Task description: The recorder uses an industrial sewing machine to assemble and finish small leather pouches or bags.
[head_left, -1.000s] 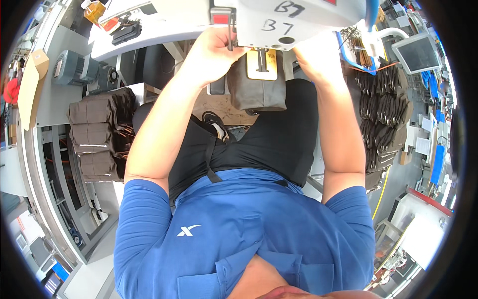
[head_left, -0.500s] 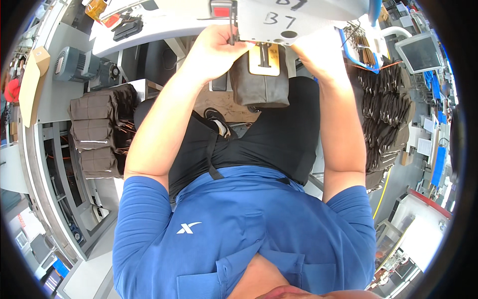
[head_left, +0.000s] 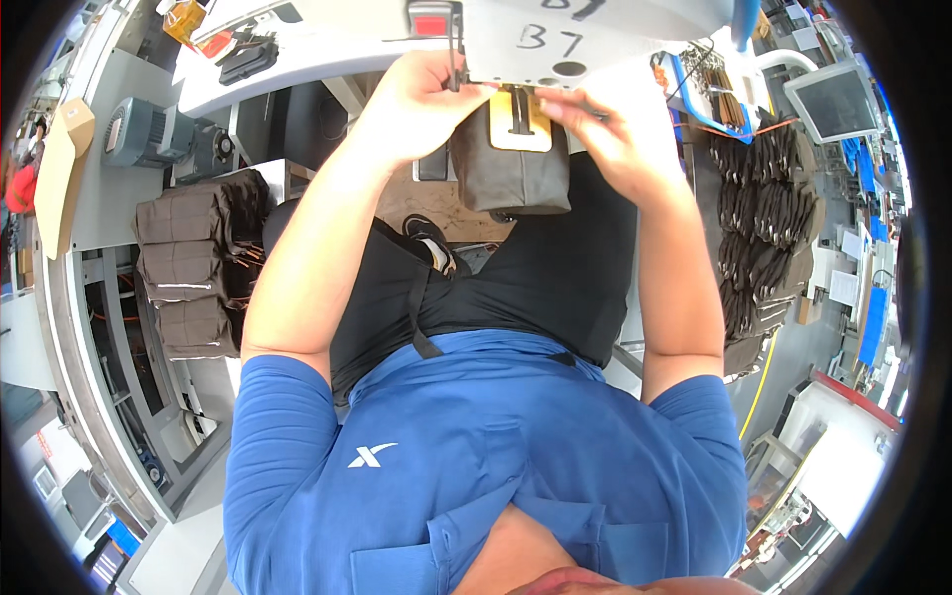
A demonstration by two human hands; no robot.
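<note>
2 hands at a white machine: left hand curled, right hand half-curled, both at the top of a dark grey pouch; can't tell if either pinches it. Pouch hangs under the machine head, yellow plate over it. White worktop on the left, dark fabric stacks both sides, monitor far right. Writing: black hand marking on housing; white logo on blue shirt.
</note>
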